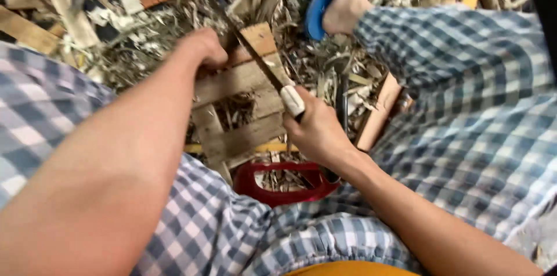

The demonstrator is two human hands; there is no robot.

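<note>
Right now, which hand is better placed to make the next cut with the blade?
Right. The right hand already grips the blade's handle, while the left hand presses on the wooden frame.

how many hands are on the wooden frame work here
2: the left hand presses on the wooden frame's upper left; the right hand grips the knife handle at its right. No others show.
</note>
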